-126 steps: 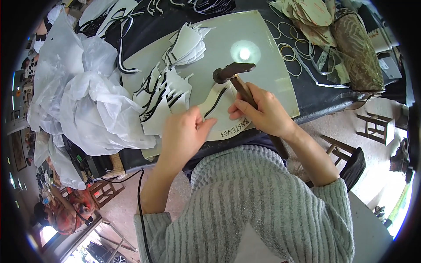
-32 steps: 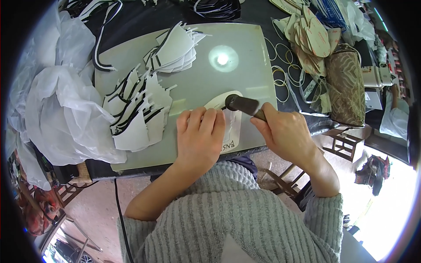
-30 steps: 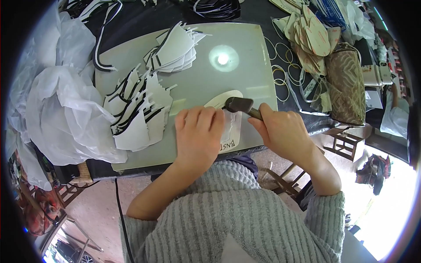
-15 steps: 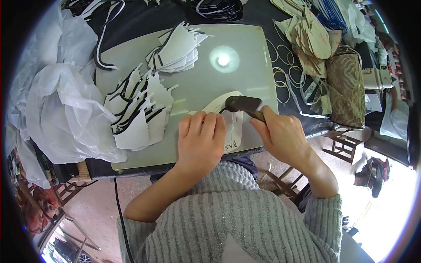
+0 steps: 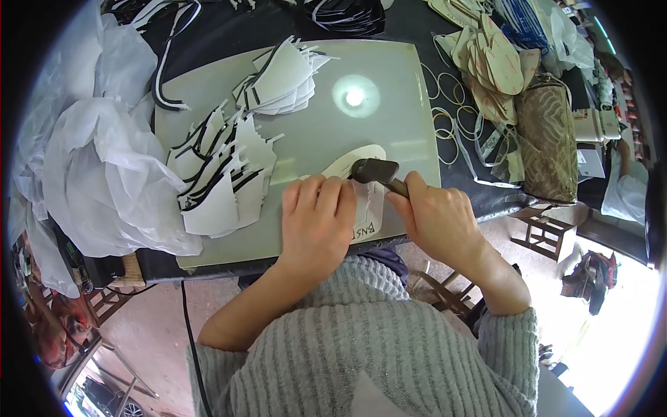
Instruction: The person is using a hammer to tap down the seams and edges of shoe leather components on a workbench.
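Observation:
My right hand (image 5: 443,217) is closed round the handle of a hammer (image 5: 376,171). Its dark head is over the upper part of a curved white cut-out piece (image 5: 372,201), close to my left fingertips; whether it touches is unclear. This piece carries handwritten marks and lies near the front edge of a grey-green board (image 5: 389,76). My left hand (image 5: 314,226), fingers bent and side by side, presses down on the piece's left part and hides it. To the left are overlapping white pieces with black edging (image 5: 229,181). A smaller white stack (image 5: 283,80) lies farther back.
Crumpled translucent plastic (image 5: 114,181) covers the table's left side. On the right are rubber bands (image 5: 447,135), a stack of beige cut pieces (image 5: 495,62) and a brown patterned pouch (image 5: 549,142). Black strips (image 5: 347,17) lie at the back. A wooden stool (image 5: 544,233) stands to the right.
The hammer head has moved a little left and down, nearer my left fingertips. My right hand and forearm have shifted with it. My left hand stays pressed on the white piece.

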{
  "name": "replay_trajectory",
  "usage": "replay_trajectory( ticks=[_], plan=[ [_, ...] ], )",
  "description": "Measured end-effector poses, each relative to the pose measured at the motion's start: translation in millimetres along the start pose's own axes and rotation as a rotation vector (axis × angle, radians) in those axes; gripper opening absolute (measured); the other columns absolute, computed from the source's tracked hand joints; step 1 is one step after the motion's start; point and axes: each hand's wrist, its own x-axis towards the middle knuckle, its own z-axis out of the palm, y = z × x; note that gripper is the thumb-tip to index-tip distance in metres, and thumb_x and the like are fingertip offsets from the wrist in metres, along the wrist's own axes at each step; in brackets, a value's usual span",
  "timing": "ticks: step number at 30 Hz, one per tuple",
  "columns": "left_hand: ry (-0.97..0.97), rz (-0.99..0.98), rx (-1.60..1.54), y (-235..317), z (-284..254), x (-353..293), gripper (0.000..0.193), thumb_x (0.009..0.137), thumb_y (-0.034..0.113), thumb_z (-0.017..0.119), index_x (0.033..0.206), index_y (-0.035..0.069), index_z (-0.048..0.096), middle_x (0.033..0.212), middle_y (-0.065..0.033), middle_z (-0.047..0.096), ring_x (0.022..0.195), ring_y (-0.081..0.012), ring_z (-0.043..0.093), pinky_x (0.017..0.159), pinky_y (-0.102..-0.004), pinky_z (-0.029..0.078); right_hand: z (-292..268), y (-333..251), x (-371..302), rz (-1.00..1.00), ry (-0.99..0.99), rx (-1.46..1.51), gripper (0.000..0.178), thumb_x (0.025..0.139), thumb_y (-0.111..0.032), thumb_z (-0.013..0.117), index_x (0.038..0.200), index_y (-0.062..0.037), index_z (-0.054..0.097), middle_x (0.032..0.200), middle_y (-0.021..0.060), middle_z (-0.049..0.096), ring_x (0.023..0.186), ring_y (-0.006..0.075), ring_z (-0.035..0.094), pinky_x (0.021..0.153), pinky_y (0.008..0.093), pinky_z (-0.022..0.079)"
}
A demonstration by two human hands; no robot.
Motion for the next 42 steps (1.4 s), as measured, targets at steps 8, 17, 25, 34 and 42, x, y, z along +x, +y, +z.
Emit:
replay_trajectory(
  ticks=[8, 17, 25, 34, 42],
  plan=[
    [0.086, -0.178, -0.312, -14, -6, -9, 0.024, 0.075, 0.004, 0.070, 0.099, 0.008, 0.069, 0.093, -0.0015, 0.061, 0.089, -0.0224, 0.056, 0.081, -0.0382, 0.037, 0, 0, -2, 0.032, -0.002, 0.007, 0.036, 0.099, -0.034, 0.055, 0.082, -0.0025, 0.049, 0.050, 0.0103, 0.054, 0.044, 0.0311, 0.060, 0.041, 0.0407, 0.047],
    [0.029, 0.071, -0.035, -11, -5, -12, 0.030, 0.069, 0.005, 0.070, 0.099, 0.004, 0.068, 0.098, -0.0034, 0.059, 0.093, -0.0221, 0.059, 0.083, -0.0391, 0.039, -13, -1, 1, -0.011, 0.076, 0.186, 0.036, 0.099, -0.034, 0.055, 0.084, -0.0025, 0.047, 0.051, 0.0119, 0.055, 0.045, 0.0332, 0.060, 0.041, 0.0407, 0.047],
    [0.051, 0.064, -0.012, -9, -4, -12, 0.033, 0.066, 0.005, 0.069, 0.099, 0.003, 0.067, 0.099, -0.0038, 0.059, 0.095, -0.0222, 0.059, 0.083, -0.0388, 0.039, -16, -7, -2, -0.044, 0.042, 0.118, 0.035, 0.098, -0.032, 0.057, 0.082, -0.0029, 0.047, 0.050, 0.0104, 0.053, 0.044, 0.0310, 0.059, 0.041, 0.0398, 0.047],
    [0.076, -0.172, -0.254, -18, -12, -11, 0.026, 0.071, 0.004, 0.071, 0.097, 0.008, 0.069, 0.095, -0.0009, 0.060, 0.092, -0.0203, 0.058, 0.084, -0.0383, 0.036, -1, -5, -2, 0.026, -0.070, 0.011, 0.038, 0.099, -0.035, 0.055, 0.082, -0.0019, 0.050, 0.051, 0.0105, 0.055, 0.046, 0.0316, 0.061, 0.042, 0.0404, 0.049],
    [0.064, 0.068, -0.080, -18, -9, -21, 0.028, 0.070, 0.003, 0.071, 0.098, 0.007, 0.069, 0.098, -0.0004, 0.060, 0.093, -0.0200, 0.058, 0.084, -0.0386, 0.036, -5, 0, 1, -0.001, -0.049, 0.043, 0.036, 0.099, -0.033, 0.056, 0.082, -0.0019, 0.049, 0.051, 0.0117, 0.054, 0.046, 0.0332, 0.061, 0.043, 0.0410, 0.048]
  ],
)
